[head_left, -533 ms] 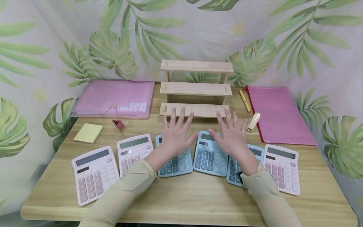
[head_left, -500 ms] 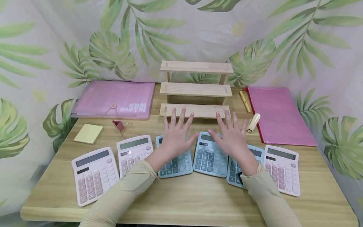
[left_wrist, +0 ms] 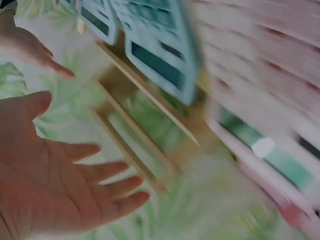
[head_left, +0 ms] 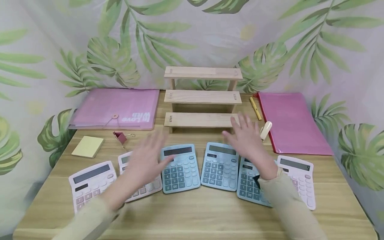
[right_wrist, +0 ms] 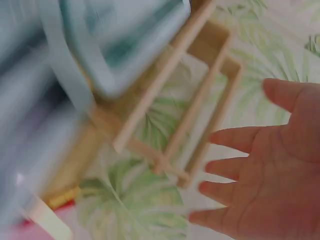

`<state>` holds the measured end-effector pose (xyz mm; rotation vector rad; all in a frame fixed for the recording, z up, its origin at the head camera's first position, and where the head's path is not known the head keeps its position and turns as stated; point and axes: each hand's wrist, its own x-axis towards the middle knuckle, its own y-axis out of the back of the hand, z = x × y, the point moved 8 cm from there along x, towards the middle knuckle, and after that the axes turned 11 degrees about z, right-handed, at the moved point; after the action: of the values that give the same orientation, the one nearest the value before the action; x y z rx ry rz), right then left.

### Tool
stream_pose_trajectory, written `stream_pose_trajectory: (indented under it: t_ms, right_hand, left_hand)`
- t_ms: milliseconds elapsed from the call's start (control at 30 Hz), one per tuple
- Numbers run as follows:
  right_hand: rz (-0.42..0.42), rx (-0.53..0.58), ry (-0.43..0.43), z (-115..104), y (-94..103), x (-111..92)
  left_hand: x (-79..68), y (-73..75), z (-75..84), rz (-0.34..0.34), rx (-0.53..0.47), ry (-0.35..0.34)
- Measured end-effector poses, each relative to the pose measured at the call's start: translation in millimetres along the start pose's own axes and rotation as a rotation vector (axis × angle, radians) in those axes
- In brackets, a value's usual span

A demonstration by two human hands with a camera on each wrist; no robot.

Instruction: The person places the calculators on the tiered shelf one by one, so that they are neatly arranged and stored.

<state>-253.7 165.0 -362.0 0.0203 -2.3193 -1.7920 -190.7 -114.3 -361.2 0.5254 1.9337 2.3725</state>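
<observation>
My left hand (head_left: 145, 163), fingers straight and blurred, hovers over a white-and-pink calculator (head_left: 150, 187) left of centre. Farther left lies another white-and-pink calculator (head_left: 93, 180), partly behind my sleeve. My right hand (head_left: 247, 140) is spread above the gap between a blue calculator (head_left: 220, 166) and a second blue one (head_left: 250, 183) that my wrist partly covers. Between the hands a third blue calculator (head_left: 180, 168) is in full view. At the far right sits a white-and-pink calculator (head_left: 297, 176). In both wrist views the palms are bare, with nothing held.
A three-step wooden rack (head_left: 202, 96) stands at the back. Pink folders flank it, a string-tied one (head_left: 117, 106) left and a red-edged one (head_left: 294, 123) right. Nearby are sticky notes (head_left: 88, 146), a binder clip (head_left: 120, 137), a yellow pen (head_left: 255, 108) and a cream stapler (head_left: 265, 130).
My left hand has moved left and toward me, off the blue calculator and over the white-and-pink one. My right hand has shifted only slightly. The head view has moved a little.
</observation>
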Motion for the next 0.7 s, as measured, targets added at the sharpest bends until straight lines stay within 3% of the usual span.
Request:
stream_pose_trajectory:
  t_ms: [67, 167, 267, 333, 400, 500, 600, 700]
  right_hand:
    - [0.009, 0.037, 0.015, 7, 11.4, 19]
    - [-0.006, 0.164, -0.044, 29, 17.2, 56]
    - [-0.080, 0.370, -0.194, 57, 5.0, 89]
    - [-0.134, 0.548, -0.353, 74, -9.5, 102]
    - [-0.160, 0.738, -0.481, 85, -22.3, 110]
    - [-0.165, 1.006, -0.632, 94, -35.3, 112]
    - [-0.172, 1.214, -0.711, 98, -40.2, 113]
    - [-0.185, 1.321, -0.742, 98, -39.9, 116]
  left_hand:
    - [-33.8, 17.3, -45.2, -0.021, 0.028, 0.087]
    - [-91.0, 27.1, -119.1, -0.081, 0.087, 0.268]
    - [-143.8, 18.5, -180.3, -0.184, 0.107, 0.419]
    - [-169.4, 7.3, -206.8, -0.245, 0.076, 0.480]
    - [-185.5, -5.6, -222.6, -0.300, 0.017, 0.526]
    - [-195.5, -21.1, -232.4, -0.365, -0.067, 0.602]
    - [-193.5, -27.0, -232.3, -0.369, -0.118, 0.648]
    - [-187.5, -28.0, -230.0, -0.365, -0.153, 0.687]
